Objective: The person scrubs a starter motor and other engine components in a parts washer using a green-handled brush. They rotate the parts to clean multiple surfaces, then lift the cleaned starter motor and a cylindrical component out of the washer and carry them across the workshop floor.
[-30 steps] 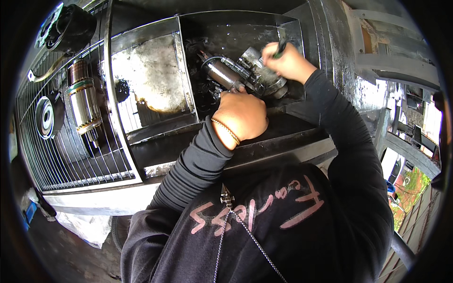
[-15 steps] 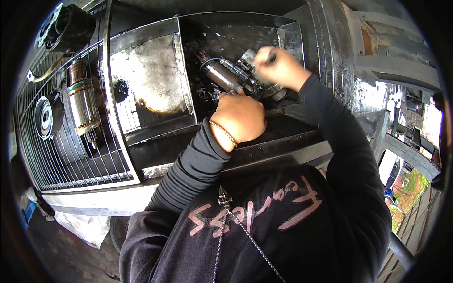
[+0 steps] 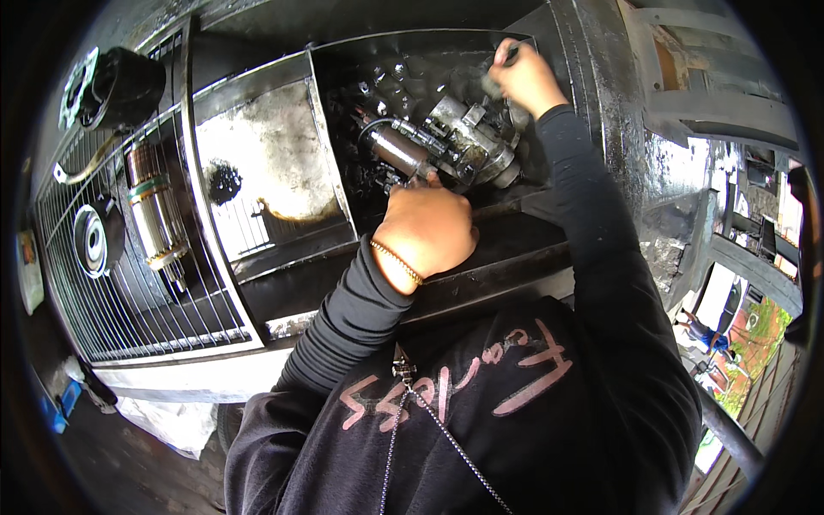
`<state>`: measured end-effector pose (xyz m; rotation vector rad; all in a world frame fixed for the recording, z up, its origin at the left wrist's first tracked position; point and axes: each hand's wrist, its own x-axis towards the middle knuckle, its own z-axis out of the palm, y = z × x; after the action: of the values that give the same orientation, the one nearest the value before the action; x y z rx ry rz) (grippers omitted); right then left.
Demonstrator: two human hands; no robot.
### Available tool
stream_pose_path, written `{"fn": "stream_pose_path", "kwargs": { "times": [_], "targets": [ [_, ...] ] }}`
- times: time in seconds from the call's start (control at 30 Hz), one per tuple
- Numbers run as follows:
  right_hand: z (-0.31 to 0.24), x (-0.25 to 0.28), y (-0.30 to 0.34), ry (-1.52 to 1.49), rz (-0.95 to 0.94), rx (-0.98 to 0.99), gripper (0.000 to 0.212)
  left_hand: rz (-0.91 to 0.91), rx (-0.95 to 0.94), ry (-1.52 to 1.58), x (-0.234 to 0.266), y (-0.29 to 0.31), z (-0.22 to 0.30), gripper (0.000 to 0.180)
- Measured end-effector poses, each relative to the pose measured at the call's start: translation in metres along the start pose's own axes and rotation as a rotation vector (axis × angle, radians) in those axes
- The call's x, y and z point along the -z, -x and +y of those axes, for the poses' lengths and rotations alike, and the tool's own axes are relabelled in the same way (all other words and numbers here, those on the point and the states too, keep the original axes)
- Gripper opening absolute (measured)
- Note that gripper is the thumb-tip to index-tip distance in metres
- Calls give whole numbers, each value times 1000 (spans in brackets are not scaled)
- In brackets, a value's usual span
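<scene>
In a dark metal wash basin lies a wet, greasy starter-motor assembly, its brown cylinder on the left and its grey cast housing on the right. My left hand is closed on the near side of this assembly, and its fingertips are partly hidden beneath the hand. Above the basin's far right part, my right hand is closed on what looks like a brush with a dark handle. Its greyish tuft is blurred and stands apart from the housing.
Left of the basin, a stained pale plate lies beside a wire rack. On the rack sit a motor armature, a ring-shaped part, a curved metal strip and a black housing. A metal ledge runs along the near side.
My right hand has moved up and away from the grey housing to the far right of the basin, uncovering the housing. My left hand stays on the assembly. The view has shifted slightly.
</scene>
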<state>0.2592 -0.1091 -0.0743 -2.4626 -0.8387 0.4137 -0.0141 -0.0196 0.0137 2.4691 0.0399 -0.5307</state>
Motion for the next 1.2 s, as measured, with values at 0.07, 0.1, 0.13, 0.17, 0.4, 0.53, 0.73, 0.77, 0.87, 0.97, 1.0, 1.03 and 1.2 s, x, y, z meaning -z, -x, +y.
{"fn": "stream_pose_path", "kwargs": {
  "times": [0.07, 0.1, 0.13, 0.17, 0.4, 0.53, 0.73, 0.77, 0.87, 0.97, 1.0, 1.03, 1.2],
  "targets": [
    [13, -17, 1, 110, -102, -147, 34, 26, -9, 2, 0, 0, -1, 33],
    [16, -20, 2, 51, -138, -138, 35, -31, 9, 16, 0, -1, -1, 32],
    [17, -17, 5, 23, -262, -232, 33, -12, -1, -13, -1, -1, -1, 33],
    [15, -13, 9, -102, -255, -315, 30, 40, -19, -43, -2, 0, -1, 33],
    [-26, 35, 37, -257, -252, 25, 23, -7, 17, -127, -8, 2, 2, 40],
    [-18, 26, 38, 62, -172, 72, 26, 6, 11, -126, -6, 2, 2, 40],
    [-14, 20, 36, 69, -203, 216, 19, -2, 4, -157, -6, 2, 2, 40],
    [-16, 21, 37, 82, -108, 271, 19, 0, 1, -160, -6, 2, 3, 40],
    [-20, 29, 46, 12, -123, 206, 20, 15, 3, -146, -7, 2, 1, 41],
    [-18, 35, 50, -31, -250, 199, 28, 20, -2, -154, -8, 2, 1, 40],
    [-18, 34, 50, 11, -250, 228, 27, 21, -3, -157, -9, 2, 1, 40],
    [-18, 34, 50, -52, -212, 225, 26, 16, 1, -164, -9, 1, 1, 40],
    [-30, 33, 54, -50, -129, 93, 22, 27, 5, -158, -8, 1, 1, 39]
  ]
}}
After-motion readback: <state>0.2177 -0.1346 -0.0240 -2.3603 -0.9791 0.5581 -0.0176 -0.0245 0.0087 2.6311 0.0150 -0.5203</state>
